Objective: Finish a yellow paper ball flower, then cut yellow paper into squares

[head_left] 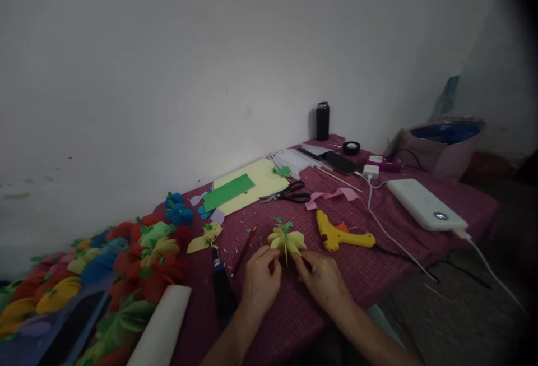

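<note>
A pale yellow paper pumpkin [297, 241] with folded lobes and a green paper top stands on the table in front of me. My left hand [261, 273] is closed at its left side, fingertips pinched on a lobe's edge. On the other side my right hand [321, 277] pinches its lower right edge. To the right lies a yellow glue gun [338, 234]. Left of the pumpkin is a red pencil [244, 251], with small green scraps around it. Black-handled scissors [290, 192] rest behind, partly over yellow paper sheets [239, 202] and a green paper strip [229, 192].
Many colourful paper pieces [159, 265] and a white roll [162, 327] fill the left. A white power bank [424, 204] with cables, a phone [338, 161], black tape [351, 148] and a black can [323, 121] stand right and back. A wall [210, 74] bounds the table behind.
</note>
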`<state>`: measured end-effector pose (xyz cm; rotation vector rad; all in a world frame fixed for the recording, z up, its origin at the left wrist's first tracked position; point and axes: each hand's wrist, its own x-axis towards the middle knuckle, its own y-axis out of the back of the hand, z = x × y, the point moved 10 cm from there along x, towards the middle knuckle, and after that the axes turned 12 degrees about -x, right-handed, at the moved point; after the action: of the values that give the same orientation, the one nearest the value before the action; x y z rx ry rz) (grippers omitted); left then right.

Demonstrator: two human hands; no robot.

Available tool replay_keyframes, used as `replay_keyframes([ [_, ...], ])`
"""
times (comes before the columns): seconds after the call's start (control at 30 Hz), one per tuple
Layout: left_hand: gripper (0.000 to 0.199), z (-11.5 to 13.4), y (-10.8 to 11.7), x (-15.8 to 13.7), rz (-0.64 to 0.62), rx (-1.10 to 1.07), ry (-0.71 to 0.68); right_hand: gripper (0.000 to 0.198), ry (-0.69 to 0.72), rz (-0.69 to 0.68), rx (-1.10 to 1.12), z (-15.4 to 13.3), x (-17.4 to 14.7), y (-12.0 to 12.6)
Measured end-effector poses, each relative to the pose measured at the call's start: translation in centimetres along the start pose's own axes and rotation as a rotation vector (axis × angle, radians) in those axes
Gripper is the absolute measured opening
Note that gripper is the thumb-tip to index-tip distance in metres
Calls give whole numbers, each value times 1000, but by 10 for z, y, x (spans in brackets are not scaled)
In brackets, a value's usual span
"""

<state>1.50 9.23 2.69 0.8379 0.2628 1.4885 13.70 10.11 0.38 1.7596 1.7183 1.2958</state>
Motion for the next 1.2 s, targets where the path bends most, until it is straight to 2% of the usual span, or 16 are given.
replay_keyframes([
  [0.17,18,10,6,1,39,-3,-29,32,7,-30,-31,-5,0,-3],
  [0.47,24,-9,6,2,65,0,21,34,-13,-72,-135,-5,1,-6],
  [0.63,11,-20,12,-1,157,-66,92,34,-11,-62,-128,-6,4,-6],
  [0.73,12,-15,11,-1,152,-104,20,34,-25,-68,-119,-5,4,-6],
  [0.83,21,-2,9,-1,106,-53,-86,32,-31,-69,-99,-5,4,-6],
  [1.0,23,6,12,1,90,-92,-70,16,47,-76,26,-21,0,-3],
  [1.2,16,-3,12,2,108,-83,24,22,151,-99,106,-34,-5,-2],
])
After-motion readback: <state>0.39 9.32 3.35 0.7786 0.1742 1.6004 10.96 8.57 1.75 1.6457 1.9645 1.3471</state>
